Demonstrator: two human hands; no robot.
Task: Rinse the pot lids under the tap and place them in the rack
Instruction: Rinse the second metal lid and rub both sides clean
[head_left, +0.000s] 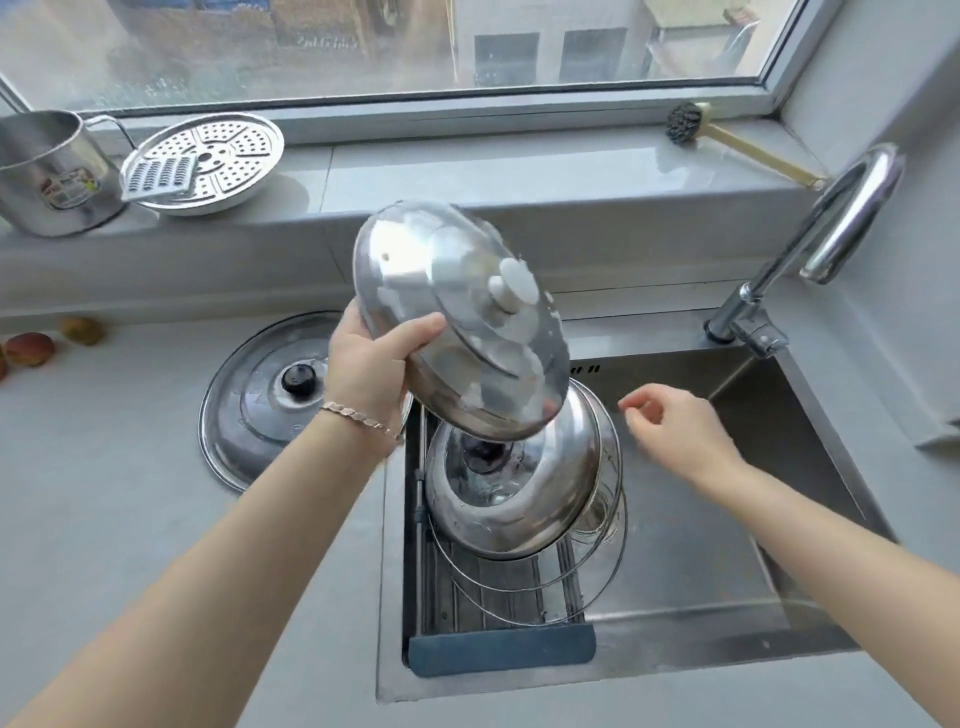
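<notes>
The left hand (371, 364) grips a steel pot lid (457, 317) by its rim, thumb across the top face. The lid is tilted, its white knob (511, 286) facing up and to the right, and it is blurred. It hangs in the air above the back left part of the sink (727, 519), over the rack (501, 649) that spans the sink's left side.

The right hand (675, 426) hovers over the middle of the sink, fingers loosely curled and holding nothing.

A domed steel lid (519, 499) leans in the rack; the held lid hides its upper edge and part of its dark knob (483, 452). Thin metal rings (618, 561) below it may be the rims of glass lids, though the glass itself is hard to make out.

A large flat lid (260, 395) lies on the counter (104, 493) against the sink's left edge, its right side hidden by the left wrist. The tap (831, 218) stands at the sink's back right corner.
</notes>
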